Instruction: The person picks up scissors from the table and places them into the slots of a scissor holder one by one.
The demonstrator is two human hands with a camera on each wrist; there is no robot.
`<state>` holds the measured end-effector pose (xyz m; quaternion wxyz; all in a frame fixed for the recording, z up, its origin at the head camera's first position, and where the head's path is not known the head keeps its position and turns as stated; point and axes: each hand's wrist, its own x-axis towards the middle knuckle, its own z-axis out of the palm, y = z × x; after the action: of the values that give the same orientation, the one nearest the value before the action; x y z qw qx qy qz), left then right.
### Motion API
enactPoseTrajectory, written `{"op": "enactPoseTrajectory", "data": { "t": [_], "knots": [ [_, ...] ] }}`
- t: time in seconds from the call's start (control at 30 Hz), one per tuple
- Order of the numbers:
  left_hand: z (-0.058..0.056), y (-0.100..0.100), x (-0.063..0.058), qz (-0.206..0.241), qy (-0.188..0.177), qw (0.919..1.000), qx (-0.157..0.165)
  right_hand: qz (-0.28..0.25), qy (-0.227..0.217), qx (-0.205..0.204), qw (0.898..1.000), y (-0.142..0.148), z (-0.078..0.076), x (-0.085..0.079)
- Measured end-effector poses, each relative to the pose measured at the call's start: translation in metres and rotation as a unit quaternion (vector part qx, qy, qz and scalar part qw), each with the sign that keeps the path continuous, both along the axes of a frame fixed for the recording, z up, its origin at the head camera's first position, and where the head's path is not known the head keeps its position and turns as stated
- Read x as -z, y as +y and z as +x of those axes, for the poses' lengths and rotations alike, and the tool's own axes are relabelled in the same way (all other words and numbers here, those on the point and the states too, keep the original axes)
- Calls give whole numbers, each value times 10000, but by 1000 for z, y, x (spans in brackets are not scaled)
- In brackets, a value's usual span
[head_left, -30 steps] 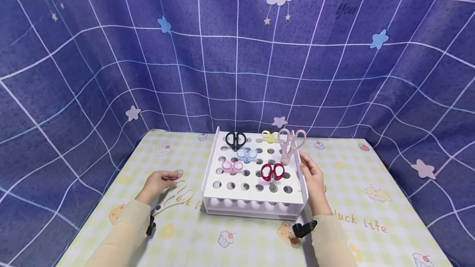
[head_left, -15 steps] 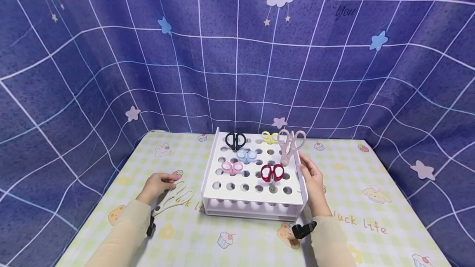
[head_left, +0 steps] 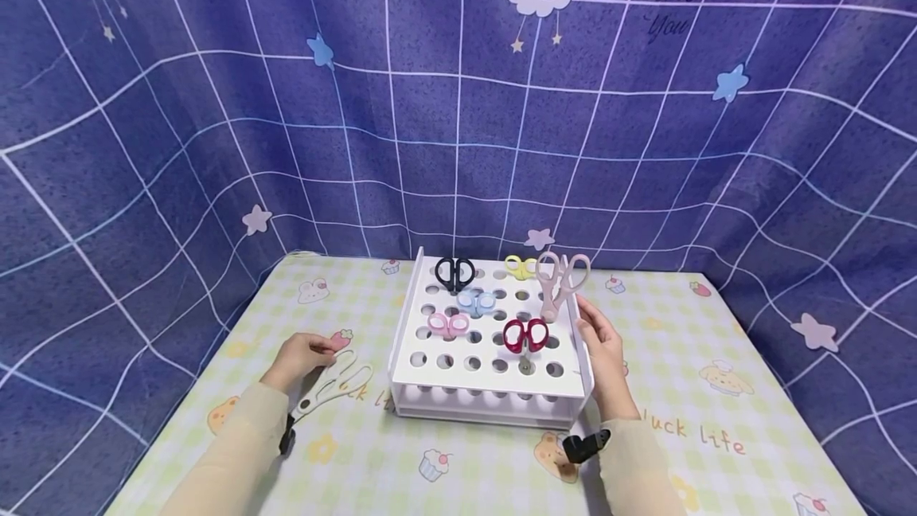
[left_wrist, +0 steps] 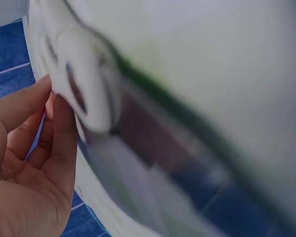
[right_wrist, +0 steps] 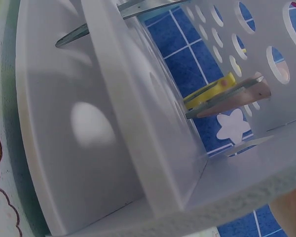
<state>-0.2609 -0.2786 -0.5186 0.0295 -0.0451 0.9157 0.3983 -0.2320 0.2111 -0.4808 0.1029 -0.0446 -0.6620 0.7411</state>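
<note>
My left hand [head_left: 297,361] pinches one handle loop of the cream-white scissors [head_left: 333,388] between thumb and fingers, low over the cloth. The left wrist view shows the thumb and fingertips at the handle [left_wrist: 91,84], with the blade [left_wrist: 172,153] blurred close to the camera. My right hand [head_left: 602,349] holds the right side panel of the white holed rack [head_left: 487,377]. In the rack stand black scissors [head_left: 454,274], yellow scissors [head_left: 521,267], blue scissors [head_left: 476,302], pink scissors [head_left: 449,326], dark red scissors [head_left: 526,336] and large pale-pink scissors [head_left: 562,285].
Blades [right_wrist: 79,35] poke down through the rack's upper shelf in the right wrist view. A checked cloth [head_left: 372,468] with printed pictures covers the table. A blue curtain [head_left: 458,142] with a grid pattern hangs behind and at both sides.
My left hand has closed on the cream-white scissors' handle, and the scissors have shifted slightly left. My right hand stays at the rack's side.
</note>
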Motion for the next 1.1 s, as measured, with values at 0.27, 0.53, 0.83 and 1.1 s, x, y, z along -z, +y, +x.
{"op": "enactPoseTrajectory", "data": {
  "t": [0.27,0.53,0.83,1.1],
  "knots": [
    [-5,-2,0,-206,-123,9996,132,-3,111,43,9999,-3,2,1],
    [-3,-7,-2,73,-69,9999,64,37,169,142,9997,-4,3,-1],
    [-7,-21,-3,1104,-549,9924,37,-102,190,95,9997,-4,3,-2],
    [-17,-20,-17,1327,-561,9895,130,-41,168,115,9998,-3,0,0]
  ]
}}
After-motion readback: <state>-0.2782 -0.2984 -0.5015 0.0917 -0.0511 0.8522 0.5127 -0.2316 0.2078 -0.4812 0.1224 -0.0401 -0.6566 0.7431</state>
